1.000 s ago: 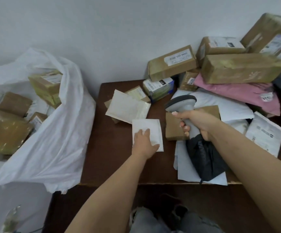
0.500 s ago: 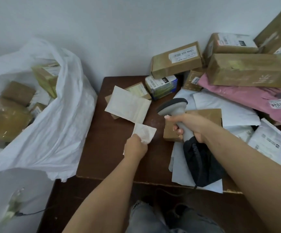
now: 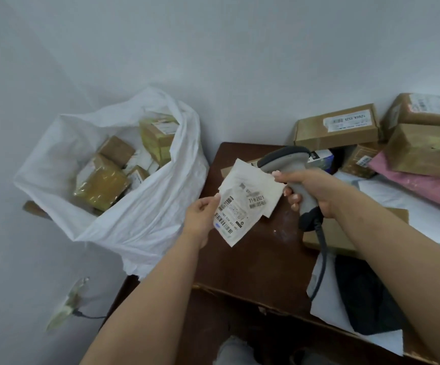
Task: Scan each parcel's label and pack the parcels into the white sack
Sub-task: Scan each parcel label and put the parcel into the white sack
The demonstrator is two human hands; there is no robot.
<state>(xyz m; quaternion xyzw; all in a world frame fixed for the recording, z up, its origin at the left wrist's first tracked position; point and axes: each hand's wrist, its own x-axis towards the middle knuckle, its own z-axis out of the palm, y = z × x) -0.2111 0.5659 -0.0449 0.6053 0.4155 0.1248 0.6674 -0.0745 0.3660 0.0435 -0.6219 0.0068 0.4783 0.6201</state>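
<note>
Lifted off the desk [image 3: 253,262], the white envelope [image 3: 240,206] now faces up, pinched by left-hand fingers [image 3: 209,205]. Right hand [image 3: 311,191] grips the scanner [image 3: 287,164] beside it; its curling label could misread, delaying transfer to the sack [image 3: 145,206].

We cannot read the blurred print on the flat parcel [image 3: 242,206] beyond "71-6-2521". At three o'clock the pink mailer [image 3: 421,180] and the brown boxes [image 3: 424,146] run off the edge. The flat parcel hides the scanner [image 3: 290,164] nose, and the counter [image 3: 253,259] is cut at five o'clock.
</note>
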